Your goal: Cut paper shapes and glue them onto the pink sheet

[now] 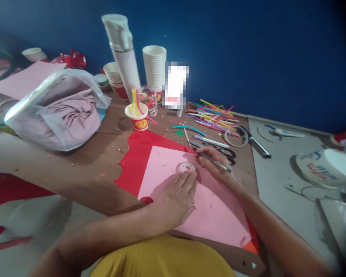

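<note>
Flat on a sheet of pink paper [161, 163] lies my left hand [175, 198], its fingers stretched out and their tips against a small white tape ring [182, 167]. My right hand [215, 159] is closed around a pen [223, 166], just right of the ring, with the pen's tip end toward the upper left. Under the pink sheet is a larger red sheet [135, 154] with a ragged cut left edge. Black-handled scissors [232, 154] and a capped marker [210, 141] lie just beyond my right hand.
Coloured straws [216, 117] are piled at the back right, near a tape roll [226, 136] and a cutter knife [259, 146]. A paper cup [140, 122], stacked cups [154, 69], a thermos [123, 61] and a blurred bright screen [175, 84] stand behind. A plastic bag [75, 142] sits left.
</note>
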### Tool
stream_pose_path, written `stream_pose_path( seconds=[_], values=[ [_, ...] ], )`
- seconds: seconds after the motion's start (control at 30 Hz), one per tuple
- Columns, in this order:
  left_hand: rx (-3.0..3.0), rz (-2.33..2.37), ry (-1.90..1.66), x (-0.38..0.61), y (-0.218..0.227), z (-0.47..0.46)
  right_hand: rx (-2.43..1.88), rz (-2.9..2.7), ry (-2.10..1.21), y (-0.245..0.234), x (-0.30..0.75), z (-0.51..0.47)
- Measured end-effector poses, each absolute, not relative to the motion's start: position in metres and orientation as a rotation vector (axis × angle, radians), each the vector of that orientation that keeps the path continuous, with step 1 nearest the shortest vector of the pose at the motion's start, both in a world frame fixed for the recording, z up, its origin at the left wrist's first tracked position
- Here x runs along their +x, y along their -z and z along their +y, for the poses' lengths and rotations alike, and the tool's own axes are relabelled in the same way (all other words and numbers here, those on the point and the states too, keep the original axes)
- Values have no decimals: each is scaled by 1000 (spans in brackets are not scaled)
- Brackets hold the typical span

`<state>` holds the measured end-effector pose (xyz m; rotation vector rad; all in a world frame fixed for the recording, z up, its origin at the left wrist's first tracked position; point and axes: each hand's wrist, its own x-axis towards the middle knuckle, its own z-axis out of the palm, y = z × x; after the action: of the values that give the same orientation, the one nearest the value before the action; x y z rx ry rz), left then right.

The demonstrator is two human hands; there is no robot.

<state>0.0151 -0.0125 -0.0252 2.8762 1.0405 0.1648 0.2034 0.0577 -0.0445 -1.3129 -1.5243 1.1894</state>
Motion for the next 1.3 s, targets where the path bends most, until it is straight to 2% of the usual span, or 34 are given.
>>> stream_pose_path(
  seconds=[0.23, 0.67, 1.3],
  values=[
    [2745, 976, -203, 10, 13, 13, -1290, -1264, -1272, 47, 205, 66],
    [2617, 946, -189, 12, 1, 41, -1089, -1397, -1144, 56, 209, 70],
    [2770, 854, -460, 19, 20, 33, -1051, -1458, -1030, 53, 212, 67]
  ],
)
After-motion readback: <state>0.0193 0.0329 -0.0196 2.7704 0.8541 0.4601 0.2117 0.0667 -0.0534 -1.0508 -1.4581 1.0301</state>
